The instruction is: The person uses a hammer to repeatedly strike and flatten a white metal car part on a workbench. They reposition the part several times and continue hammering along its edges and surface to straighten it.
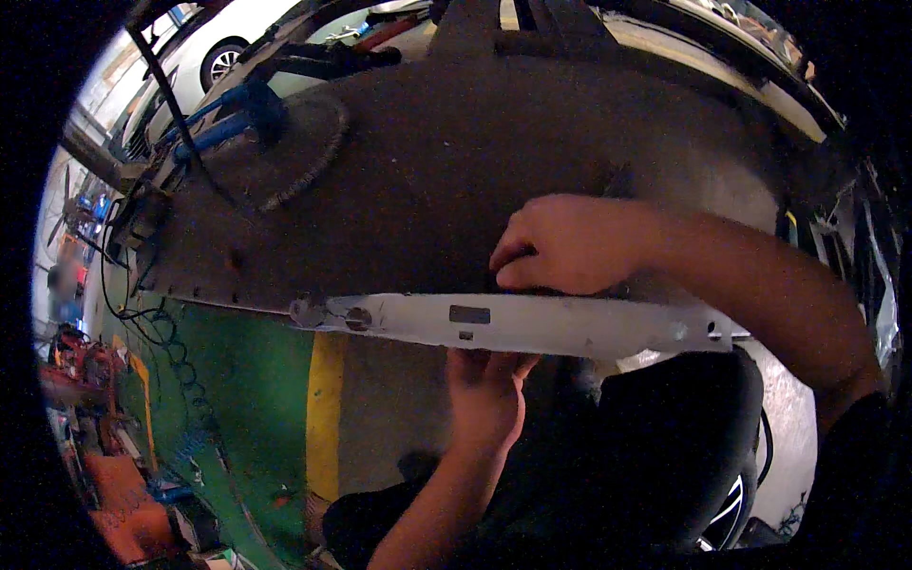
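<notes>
A large dusty grey car body panel (427,171) fills the upper middle of the view, with a pale painted edge strip (532,323) running along its lower side. My right hand (570,245) rests on top of the panel just above the strip, fingers curled against the edge. My left hand (486,389) reaches up from below and presses on the underside of the strip, its fingertips hidden behind it. Whether either hand pinches a small part is not visible.
Blue hoses (223,119) and a black cable (176,104) lie at the panel's upper left. Below are a green floor (247,399) with a yellow line (325,408), a coiled cord (176,366) and a black tyre (703,446). A white car (214,47) stands behind.
</notes>
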`<state>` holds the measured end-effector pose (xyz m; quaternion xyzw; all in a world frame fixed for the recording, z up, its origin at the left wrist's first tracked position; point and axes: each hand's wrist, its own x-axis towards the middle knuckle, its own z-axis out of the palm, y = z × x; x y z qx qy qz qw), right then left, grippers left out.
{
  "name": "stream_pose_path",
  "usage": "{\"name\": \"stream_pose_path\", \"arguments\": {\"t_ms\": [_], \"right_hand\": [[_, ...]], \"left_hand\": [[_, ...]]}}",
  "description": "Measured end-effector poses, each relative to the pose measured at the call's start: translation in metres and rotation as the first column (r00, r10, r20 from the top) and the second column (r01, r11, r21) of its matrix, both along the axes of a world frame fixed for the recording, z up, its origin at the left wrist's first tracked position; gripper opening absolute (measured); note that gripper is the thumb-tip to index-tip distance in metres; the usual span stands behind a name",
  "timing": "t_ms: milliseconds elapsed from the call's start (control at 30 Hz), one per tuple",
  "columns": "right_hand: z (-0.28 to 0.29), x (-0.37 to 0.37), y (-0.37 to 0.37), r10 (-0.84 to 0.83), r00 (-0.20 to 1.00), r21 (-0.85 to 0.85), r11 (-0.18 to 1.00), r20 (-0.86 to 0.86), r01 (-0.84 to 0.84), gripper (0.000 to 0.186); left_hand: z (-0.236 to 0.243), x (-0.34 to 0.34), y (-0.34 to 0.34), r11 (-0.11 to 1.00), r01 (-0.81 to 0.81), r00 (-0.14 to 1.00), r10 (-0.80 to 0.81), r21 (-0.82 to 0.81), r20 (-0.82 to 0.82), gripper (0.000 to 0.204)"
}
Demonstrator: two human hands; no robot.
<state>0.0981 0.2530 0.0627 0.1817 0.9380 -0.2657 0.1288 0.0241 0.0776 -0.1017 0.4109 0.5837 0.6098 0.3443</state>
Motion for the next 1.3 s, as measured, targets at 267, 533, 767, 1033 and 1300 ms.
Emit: {"name": "stream_pose_path", "arguments": {"t_ms": [267, 533, 767, 1033, 1300], "right_hand": [[0.021, 0.005, -0.013, -0.086, 0.993, 0.05, 0.995, 0.078, 0.082, 0.041], [0.046, 0.074, -0.138, -0.141, 0.954, 0.263, 0.941, -0.264, 0.211, 0.038], [-0.085, 0.072, -0.155, -0.292, 0.918, 0.438, 0.812, -0.27, 0.387, 0.071], [-0.067, 0.036, -0.155, -0.311, 0.938, 0.387, 0.854, -0.154, 0.347, 0.07], [-0.087, 0.042, -0.146, -0.275, 0.904, 0.402, 0.825, -0.329, 0.397, 0.068]], "left_hand": [[0.033, 0.015, 0.006, 0.992, -0.127, 0.641, 0.073, 0.012, 0.764, 0.04], [0.02, 0.01, 0.002, 0.985, -0.162, 0.669, 0.07, 0.054, 0.74, 0.04], [0.026, 0.014, 0.007, 0.979, -0.193, 0.662, 0.18, -0.066, 0.728, 0.038], [0.012, -0.003, 0.0, 0.998, -0.027, 0.881, 0.054, -0.064, 0.471, 0.032], [0.033, -0.024, -0.01, 0.996, -0.024, 0.472, 0.087, -0.086, 0.877, 0.029]]}}
